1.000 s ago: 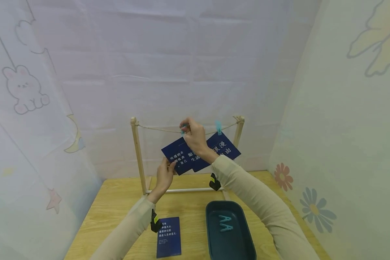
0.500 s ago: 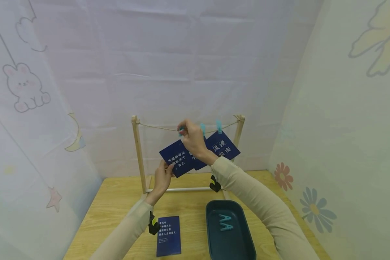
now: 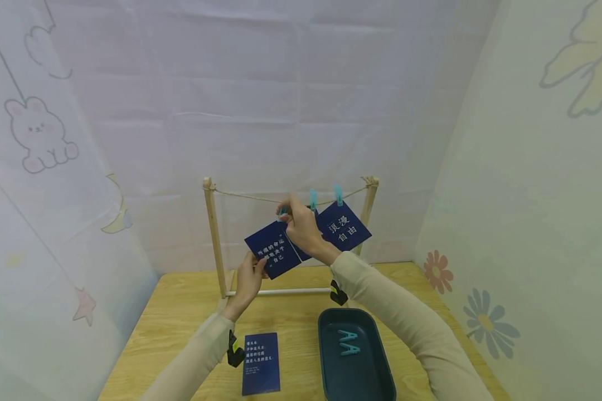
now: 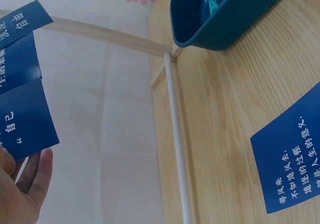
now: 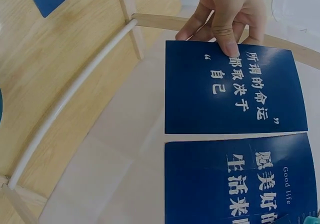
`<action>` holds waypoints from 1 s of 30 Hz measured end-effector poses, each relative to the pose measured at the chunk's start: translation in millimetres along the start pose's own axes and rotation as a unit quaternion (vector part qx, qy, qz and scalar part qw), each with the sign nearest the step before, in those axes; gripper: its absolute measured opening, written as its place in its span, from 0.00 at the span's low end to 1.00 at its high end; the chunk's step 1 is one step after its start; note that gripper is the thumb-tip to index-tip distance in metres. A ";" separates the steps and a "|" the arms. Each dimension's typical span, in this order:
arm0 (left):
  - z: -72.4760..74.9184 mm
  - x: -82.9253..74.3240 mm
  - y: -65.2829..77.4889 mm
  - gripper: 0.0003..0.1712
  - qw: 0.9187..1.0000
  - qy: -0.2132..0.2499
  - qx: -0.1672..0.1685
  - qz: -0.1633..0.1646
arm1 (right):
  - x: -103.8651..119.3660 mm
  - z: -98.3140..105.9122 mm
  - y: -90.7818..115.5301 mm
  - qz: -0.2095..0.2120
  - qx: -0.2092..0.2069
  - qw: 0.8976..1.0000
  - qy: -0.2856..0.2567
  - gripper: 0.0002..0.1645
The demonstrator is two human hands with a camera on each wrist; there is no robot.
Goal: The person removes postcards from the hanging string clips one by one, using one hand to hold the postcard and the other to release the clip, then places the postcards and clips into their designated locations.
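Observation:
My left hand (image 3: 249, 278) pinches the lower left edge of a blue card (image 3: 271, 253) with white writing, thumb on its printed face in the right wrist view. At the card's top corner, just under the rope (image 3: 243, 196), my right hand (image 3: 303, 225) pinches a teal clothespin (image 3: 282, 212), partly hidden by the fingers. A second blue card (image 5: 235, 179) hangs close beside the held one, mostly behind my right hand in the head view. Further right, a third blue card (image 3: 344, 227) hangs by a corner from a teal clothespin (image 3: 338, 195).
Wooden posts (image 3: 214, 245) carry the rope, with a white rod (image 3: 293, 291) low between them. Another blue card (image 3: 261, 367) lies on the wooden table (image 3: 180, 323). A dark teal tray (image 3: 322, 356) at right holds two teal clothespins (image 3: 348, 336). Printed cloth walls surround the table.
My right hand has shifted down slightly with its clothespin, uncovering the clothespin over the second card. The held card has moved a little left and down with my left hand.

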State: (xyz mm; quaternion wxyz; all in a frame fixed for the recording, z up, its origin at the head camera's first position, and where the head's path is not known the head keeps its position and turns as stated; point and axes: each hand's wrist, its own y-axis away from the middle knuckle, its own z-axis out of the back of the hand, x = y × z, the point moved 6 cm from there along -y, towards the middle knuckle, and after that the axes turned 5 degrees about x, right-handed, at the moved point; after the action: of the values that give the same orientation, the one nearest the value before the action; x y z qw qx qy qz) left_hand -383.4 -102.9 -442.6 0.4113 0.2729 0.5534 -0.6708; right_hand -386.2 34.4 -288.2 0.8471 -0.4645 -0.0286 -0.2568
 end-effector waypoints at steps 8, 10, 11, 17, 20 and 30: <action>-0.1 7.9 4.3 0.07 1.000 0.003 0.007 0.022 | -7.7 -7.0 13.7 -0.016 0.014 1.000 0.010 0.14; -0.1 8.6 5.4 0.06 1.000 -0.001 0.010 0.021 | -8.9 -8.7 16.9 -0.020 0.022 1.000 0.004 0.15; -0.1 9.2 5.9 0.06 1.000 -0.003 0.011 0.020 | -9.9 -9.6 18.7 -0.022 0.026 0.999 0.002 0.16; 0.0 15.0 9.6 0.07 1.000 -0.002 0.014 0.028 | -17.5 -16.1 32.3 -0.034 0.048 0.998 0.008 0.15; -0.3 19.9 12.0 0.07 0.999 -0.008 0.015 0.042 | -21.5 -20.0 39.8 -0.041 0.058 0.998 0.001 0.16; -3.3 31.1 25.2 0.09 0.997 -0.005 0.046 0.054 | -32.8 -28.1 63.7 -0.074 0.077 0.994 0.004 0.17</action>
State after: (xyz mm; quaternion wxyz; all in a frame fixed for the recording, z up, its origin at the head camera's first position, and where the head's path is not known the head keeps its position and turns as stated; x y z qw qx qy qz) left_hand -378.1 -108.7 -482.0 0.4365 0.3178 0.5049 -0.6735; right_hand -390.6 53.1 -362.7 0.8588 -0.3938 -0.0794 -0.3178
